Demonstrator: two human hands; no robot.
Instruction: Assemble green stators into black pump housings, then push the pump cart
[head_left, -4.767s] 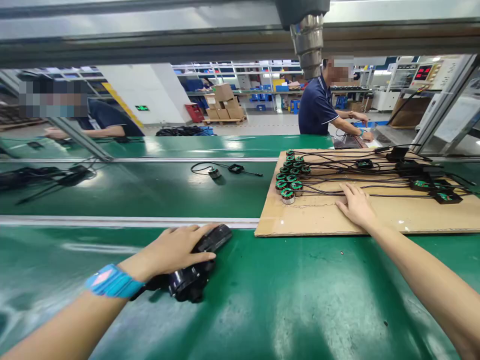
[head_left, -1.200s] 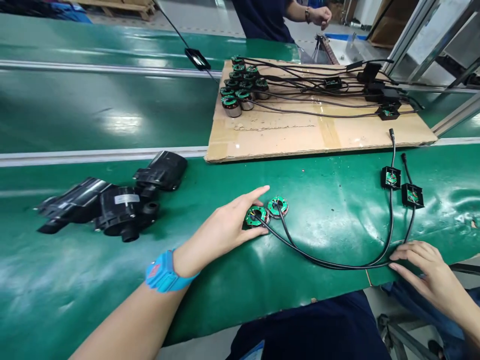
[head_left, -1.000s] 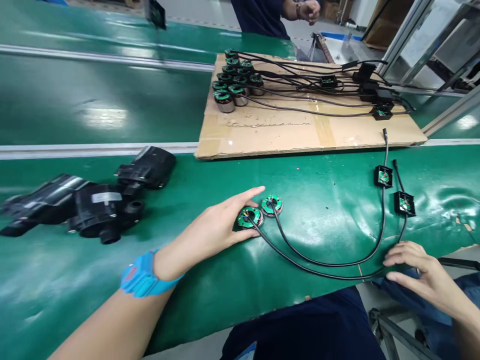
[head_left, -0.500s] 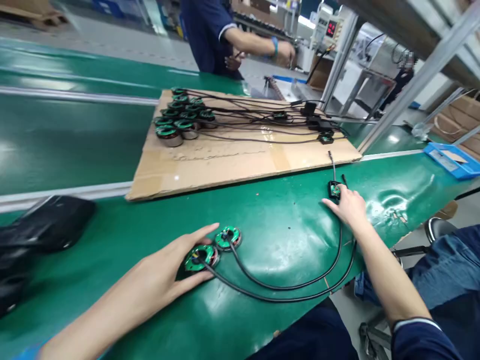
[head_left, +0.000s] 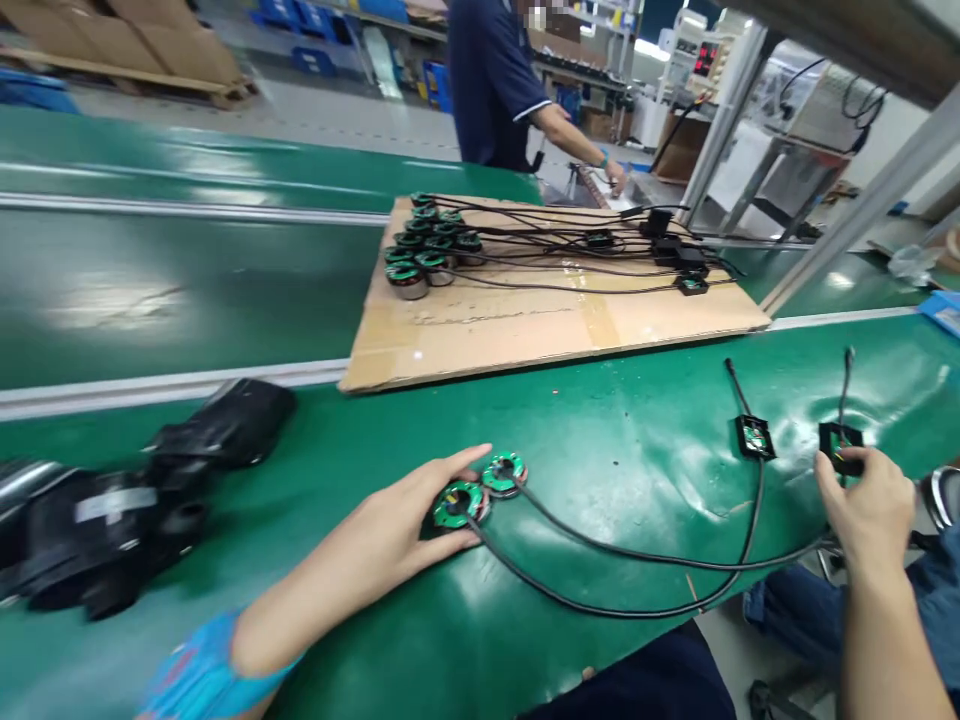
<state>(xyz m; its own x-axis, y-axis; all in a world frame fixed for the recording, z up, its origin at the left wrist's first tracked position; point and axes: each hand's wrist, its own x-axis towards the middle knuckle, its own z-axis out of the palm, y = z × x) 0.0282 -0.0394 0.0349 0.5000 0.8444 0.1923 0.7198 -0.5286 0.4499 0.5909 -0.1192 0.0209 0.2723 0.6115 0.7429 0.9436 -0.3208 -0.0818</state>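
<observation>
On my feed the near ring [head_left: 457, 503], a green-topped coil with copper at its rim, lies flat on the green belt [head_left: 615, 470] close to the front edge. My left hand [head_left: 397, 535] lies against it with the fingers stretched almost straight. The ring sits in the fork between thumb and forefinger, touched on both sides but not lifted. A second ring [head_left: 504, 473] of the same kind lies just beside it, touching or nearly so.

A black cable [head_left: 600, 605] runs from each ring in a long curve to the right. One ends at a small black square module [head_left: 753, 437] lying on the belt, a green board showing in its top. The other module [head_left: 840, 440] is in my right hand [head_left: 870, 510], whose fingers are curled and pinched on its near edge. Any marking on the little boards is too small for me to read.

To the left lie black plastic housings [head_left: 112, 510], blurred. One carries a pale label [head_left: 105, 503], and I can't make out its print. A blue wristband [head_left: 195, 670] is on my left wrist.

Past a metal rail [head_left: 150, 385], a cardboard sheet [head_left: 525, 330] holds a cluster of more green rings [head_left: 424, 250] with their cables and modules laid out to the right. Behind it stands a person in a dark blue shirt [head_left: 491, 80], hand on the far bench. A red digit display [head_left: 709, 58] glows further back, its figures unreadable.
</observation>
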